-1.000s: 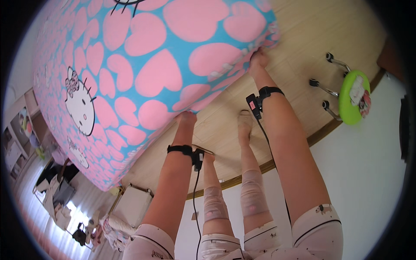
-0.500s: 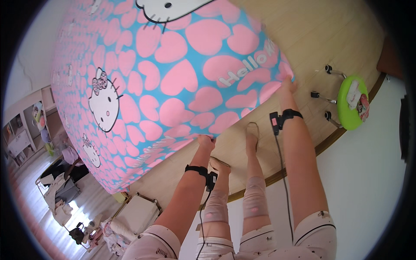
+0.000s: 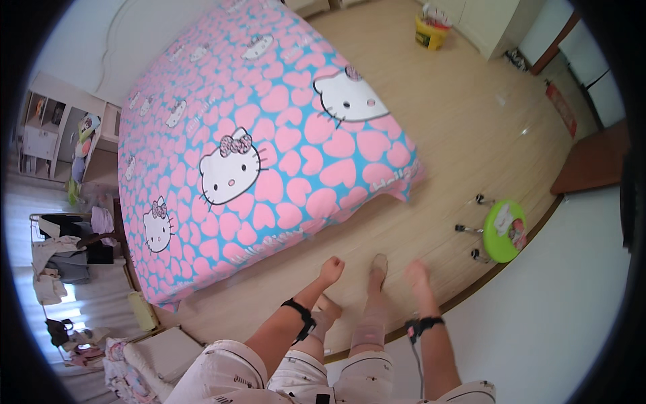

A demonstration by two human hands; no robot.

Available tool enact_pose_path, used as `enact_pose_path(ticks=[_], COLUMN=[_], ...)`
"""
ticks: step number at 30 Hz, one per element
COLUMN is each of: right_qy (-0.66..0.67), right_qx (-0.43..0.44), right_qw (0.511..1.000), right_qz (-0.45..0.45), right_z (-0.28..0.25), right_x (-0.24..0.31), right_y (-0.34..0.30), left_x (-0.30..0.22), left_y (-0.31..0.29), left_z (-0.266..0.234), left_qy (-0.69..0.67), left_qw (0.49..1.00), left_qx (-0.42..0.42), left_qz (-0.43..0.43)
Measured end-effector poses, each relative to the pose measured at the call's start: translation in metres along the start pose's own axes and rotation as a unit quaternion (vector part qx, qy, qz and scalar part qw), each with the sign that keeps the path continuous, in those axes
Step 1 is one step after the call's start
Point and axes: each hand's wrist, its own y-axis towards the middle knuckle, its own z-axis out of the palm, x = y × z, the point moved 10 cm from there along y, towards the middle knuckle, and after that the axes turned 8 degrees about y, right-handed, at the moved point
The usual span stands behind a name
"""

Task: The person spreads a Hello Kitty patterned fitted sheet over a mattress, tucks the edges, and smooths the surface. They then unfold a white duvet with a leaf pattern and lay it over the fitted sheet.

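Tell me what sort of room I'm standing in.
Most likely a bedroom in a home: a large bed with a heart-patterned bedspread stands against a curved, pale headboard, and clothes hang on a rack in front of pale curtains.

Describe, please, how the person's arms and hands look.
The left hand and right hand are bare. Each forearm wears a black strap; a dark cable runs from the right one's small box. The short, pale sleeves have small dark prints and a thin dark line.
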Motion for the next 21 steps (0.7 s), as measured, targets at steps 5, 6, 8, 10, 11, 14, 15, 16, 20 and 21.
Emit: enact_pose_path(ticks=[5, 6, 8, 10, 11, 14, 15, 16, 20, 21], right_qy=[-0.164, -0.151, -0.133, -0.165, -0.175, -0.215, -0.244, -0.270, -0.363, -0.370], right_qx=[-0.002, 0.019, 0.055, 0.098, 0.106, 0.212, 0.229, 0.250, 0.293, 0.333], right_qw=[0.986, 0.988, 0.989, 0.981, 0.979, 0.953, 0.942, 0.930, 0.877, 0.859], right_qz=[0.034, 0.029, 0.020, 0.006, 0.006, 0.004, 0.010, 0.018, 0.112, 0.123], right_z=[0.058, 0.083, 0.126, 0.174, 0.195, 0.277, 0.301, 0.326, 0.402, 0.422], right_x=[-0.067, -0.077, -0.094, -0.111, -0.123, -0.164, -0.184, -0.207, -0.318, -0.344], right_y=[-0.148, -0.172, -0.218, -0.257, -0.276, -0.329, -0.343, -0.356, -0.405, -0.422], left_x=[0.032, 0.043, 0.073, 0.098, 0.112, 0.167, 0.187, 0.212, 0.343, 0.375], left_y=[-0.071, -0.091, -0.123, -0.164, -0.186, -0.254, -0.282, -0.309, -0.424, -0.455], left_z=[-0.099, -0.126, -0.180, -0.236, -0.262, -0.331, -0.354, -0.370, -0.376, -0.369], left_qy=[0.090, 0.097, 0.058, 0.032, 0.019, -0.017, -0.040, -0.075, -0.338, -0.354], left_qw=[0.979, 0.976, 0.985, 0.984, 0.984, 0.977, 0.966, 0.956, 0.877, 0.864], left_qx=[-0.119, -0.139, -0.142, -0.164, -0.170, -0.213, -0.255, -0.283, -0.332, -0.334], left_qz=[0.138, 0.138, 0.084, 0.062, 0.055, 0.023, 0.031, 0.026, -0.084, -0.126])
